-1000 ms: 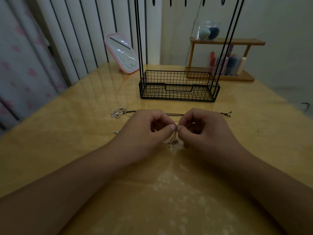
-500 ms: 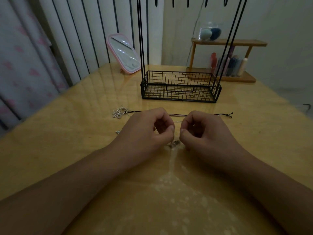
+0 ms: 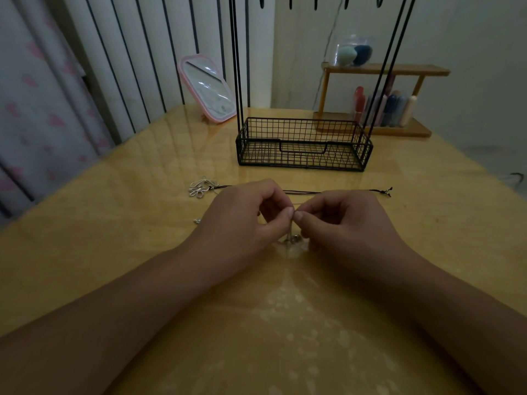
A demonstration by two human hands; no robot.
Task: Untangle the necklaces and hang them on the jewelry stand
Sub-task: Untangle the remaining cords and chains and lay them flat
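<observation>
My left hand (image 3: 245,220) and my right hand (image 3: 348,223) meet fingertip to fingertip over the table, both pinching a thin silver necklace chain (image 3: 292,236) whose small knotted end hangs down to the tabletop between them. Behind the hands lies a black cord necklace (image 3: 302,191) stretched left to right, with a silver pendant (image 3: 201,187) at its left end. The black wire jewelry stand (image 3: 303,143), a mesh basket with tall uprights and hooks at the top edge, stands further back.
The wooden table (image 3: 114,223) carries a pink-framed mirror (image 3: 206,88) at the back left and a small wooden shelf (image 3: 382,98) with bottles and a jar at the back right. A tiny silver piece (image 3: 196,221) lies left of my left hand. Curtains hang at the left.
My fingertips, slightly apart half a second ago, have come together again and lifted the silver chain a little off the table. The cord necklace has not moved.
</observation>
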